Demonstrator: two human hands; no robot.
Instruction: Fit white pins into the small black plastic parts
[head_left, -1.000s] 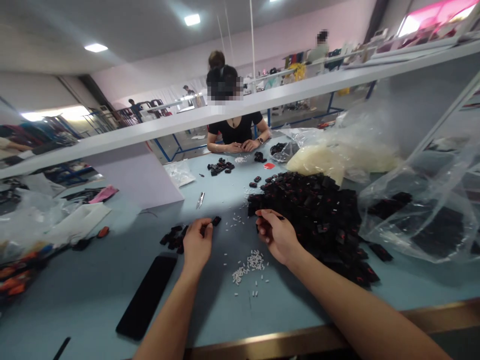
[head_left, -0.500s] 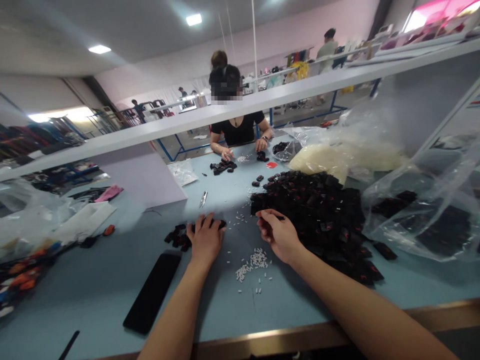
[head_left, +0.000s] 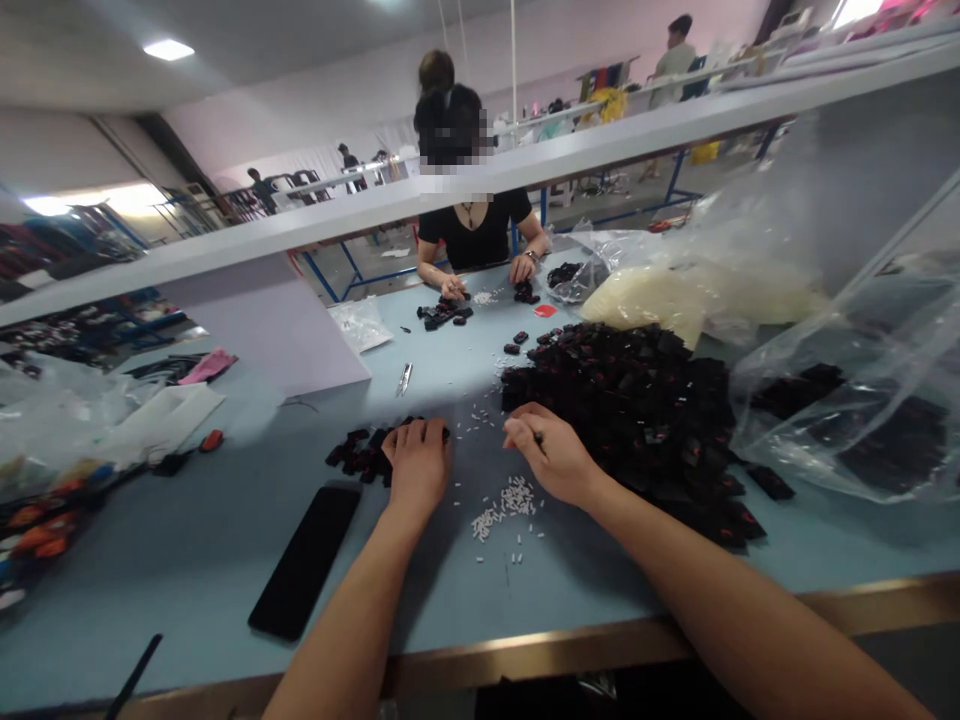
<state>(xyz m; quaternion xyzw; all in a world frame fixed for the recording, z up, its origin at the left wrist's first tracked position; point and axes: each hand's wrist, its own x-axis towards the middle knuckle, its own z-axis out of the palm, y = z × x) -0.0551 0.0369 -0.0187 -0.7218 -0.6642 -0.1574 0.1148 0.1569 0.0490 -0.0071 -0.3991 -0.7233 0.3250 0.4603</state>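
Note:
My left hand (head_left: 417,463) lies knuckles up on the blue table (head_left: 187,560), fingers curled over a black piece at the edge of a small heap of black pieces (head_left: 360,455). My right hand (head_left: 546,452) is closed in a pinch on a thin dark piece, just left of a large pile of black and red pieces (head_left: 637,400). A scatter of small white pellets (head_left: 502,500) lies on the table between and below the two hands.
A black phone (head_left: 304,560) lies at the near left. Clear plastic bags (head_left: 847,390) sit at right, one holding white material (head_left: 675,300). Small scissors (head_left: 403,378) lie mid-table. A person in black (head_left: 480,235) works opposite. A white shelf (head_left: 315,235) crosses above. Clutter at far left.
My left hand moved right and forward onto the end of the small heap. My right hand shifted slightly left, still pinched. The person opposite spread their hands onto their own piles.

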